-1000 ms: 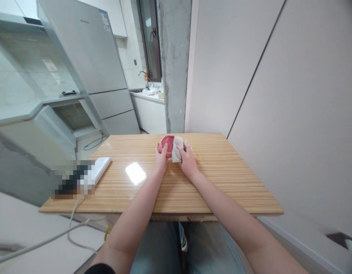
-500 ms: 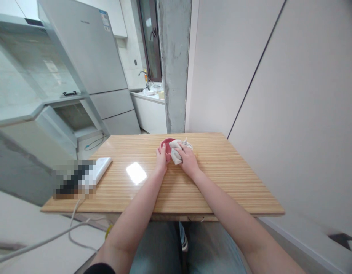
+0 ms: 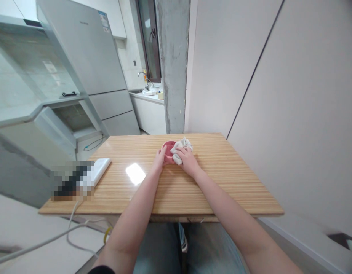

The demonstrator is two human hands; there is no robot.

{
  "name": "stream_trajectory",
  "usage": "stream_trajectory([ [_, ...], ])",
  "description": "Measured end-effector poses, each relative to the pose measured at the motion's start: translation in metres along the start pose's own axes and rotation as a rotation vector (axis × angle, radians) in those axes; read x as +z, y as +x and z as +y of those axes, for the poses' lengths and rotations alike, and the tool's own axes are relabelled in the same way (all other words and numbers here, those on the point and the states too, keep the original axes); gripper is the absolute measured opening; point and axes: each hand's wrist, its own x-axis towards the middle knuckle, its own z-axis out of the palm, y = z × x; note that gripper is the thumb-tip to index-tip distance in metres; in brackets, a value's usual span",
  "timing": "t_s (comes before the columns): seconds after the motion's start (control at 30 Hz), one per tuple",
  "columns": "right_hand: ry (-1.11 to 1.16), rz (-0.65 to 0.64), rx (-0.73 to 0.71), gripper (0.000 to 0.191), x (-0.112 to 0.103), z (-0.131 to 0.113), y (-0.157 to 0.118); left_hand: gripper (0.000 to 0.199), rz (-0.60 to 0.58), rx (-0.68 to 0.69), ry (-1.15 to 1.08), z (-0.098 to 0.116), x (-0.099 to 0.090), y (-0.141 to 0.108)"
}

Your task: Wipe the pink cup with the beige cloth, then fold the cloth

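A small pink bowl (image 3: 168, 147) is at the far middle of the wooden table (image 3: 221, 182), its opening tipped toward me. My left hand (image 3: 161, 158) grips the bowl's left side, with the thumb at the rim. A light grey cloth (image 3: 181, 146) is bunched in my right hand (image 3: 189, 160), whose fingers press it against the bowl's right side. Part of the cloth hangs over the rim. The bowl's right wall is hidden behind cloth and fingers.
On the table's left lies a white flat object (image 3: 101, 169), partly blurred out, with a white cable (image 3: 74, 213) running off the near edge. Beyond stand a grey fridge (image 3: 87, 57), a sink counter (image 3: 150, 99) and a concrete pillar (image 3: 174, 68). A pale wall panel (image 3: 307, 114) rises on the right.
The bowl's opening has turned to show more of its inside. The cloth has shifted slightly up and right along the rim. Both hands keep their hold.
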Motion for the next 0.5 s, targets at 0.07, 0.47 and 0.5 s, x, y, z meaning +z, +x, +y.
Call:
stream_trajectory([
  [0.07, -0.005, 0.000, 0.007, 0.046, 0.000, -0.003, 0.000, 0.044, 0.041, 0.018, -0.033, 0.000, 0.001, 0.000],
  [0.47, 0.005, 0.074, 0.101, 0.053, 0.002, -0.017, -0.002, 0.044, 0.084, 0.269, -0.095, -0.017, 0.014, -0.005],
  [0.5, -0.005, 0.073, 0.125, 0.052, 0.002, -0.021, -0.002, 0.044, 0.103, 0.297, -0.067, -0.017, 0.013, -0.005],
])
